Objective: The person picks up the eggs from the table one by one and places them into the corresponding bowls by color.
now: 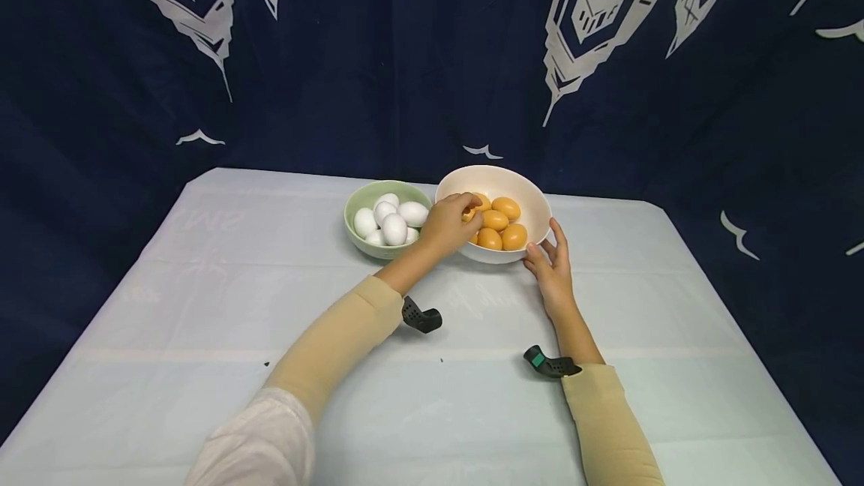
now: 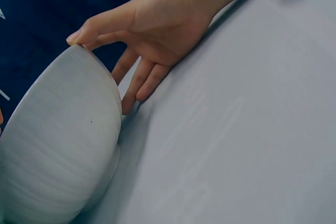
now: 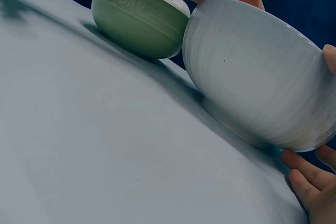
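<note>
A white bowl (image 1: 499, 254) holds several orange-yellow eggs (image 1: 495, 220). My left hand (image 1: 448, 223) reaches over its left rim, fingers and thumb curled about one orange egg (image 1: 468, 214), mostly hidden by the hand. At the bowl's right side my right hand (image 1: 553, 276) grips it, thumb at the rim and fingers lower on the outer wall. The left wrist view shows that right hand (image 2: 163, 24) against the tilted-looking bowl (image 2: 63, 129). Just left stands a green bowl (image 1: 378, 247) with several white eggs (image 1: 394, 229).
Both bowls stand near the far edge of a table with a pale cloth (image 1: 472, 411). Behind hangs a dark blue curtain (image 1: 391, 81) with white printed shapes. Black wrist mounts (image 1: 421, 316) stick out from the forearms.
</note>
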The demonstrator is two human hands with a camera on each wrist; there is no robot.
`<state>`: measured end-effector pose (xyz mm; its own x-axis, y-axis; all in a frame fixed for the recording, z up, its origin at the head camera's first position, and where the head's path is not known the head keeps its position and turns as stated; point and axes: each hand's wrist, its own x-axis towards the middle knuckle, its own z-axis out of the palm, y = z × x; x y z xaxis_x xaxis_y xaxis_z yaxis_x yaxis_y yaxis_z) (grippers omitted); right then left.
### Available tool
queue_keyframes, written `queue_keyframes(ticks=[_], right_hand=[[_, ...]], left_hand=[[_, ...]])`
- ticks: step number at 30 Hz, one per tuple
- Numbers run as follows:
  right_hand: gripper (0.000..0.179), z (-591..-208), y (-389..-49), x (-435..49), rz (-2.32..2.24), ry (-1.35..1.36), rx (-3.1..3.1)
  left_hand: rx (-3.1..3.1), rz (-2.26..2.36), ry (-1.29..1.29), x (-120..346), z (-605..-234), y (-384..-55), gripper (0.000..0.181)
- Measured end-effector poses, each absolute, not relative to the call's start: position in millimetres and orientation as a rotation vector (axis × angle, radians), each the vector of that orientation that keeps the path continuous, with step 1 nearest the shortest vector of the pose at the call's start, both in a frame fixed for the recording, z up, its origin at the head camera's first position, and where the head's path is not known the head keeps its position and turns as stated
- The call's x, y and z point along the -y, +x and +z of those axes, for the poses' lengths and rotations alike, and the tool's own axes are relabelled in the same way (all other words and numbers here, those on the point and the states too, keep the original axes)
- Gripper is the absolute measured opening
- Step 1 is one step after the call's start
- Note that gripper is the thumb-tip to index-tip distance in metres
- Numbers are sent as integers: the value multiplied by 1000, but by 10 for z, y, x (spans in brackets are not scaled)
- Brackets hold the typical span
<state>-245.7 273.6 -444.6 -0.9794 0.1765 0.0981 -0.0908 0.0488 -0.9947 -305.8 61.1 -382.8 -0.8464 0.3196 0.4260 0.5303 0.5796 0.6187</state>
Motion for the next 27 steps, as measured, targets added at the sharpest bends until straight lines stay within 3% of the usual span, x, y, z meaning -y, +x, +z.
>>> queue_keyframes(ticks=[9, 27], right_hand=[[71, -4423, -2475, -2777, 2009, -128, 2153], [66, -4134, -2383, -2961, 1777, -78, 2244]], left_hand=[[2305, -1351, -642, -341, -3842, -2972, 22], [2348, -1255, -597, 578, -3790, -2836, 24]])
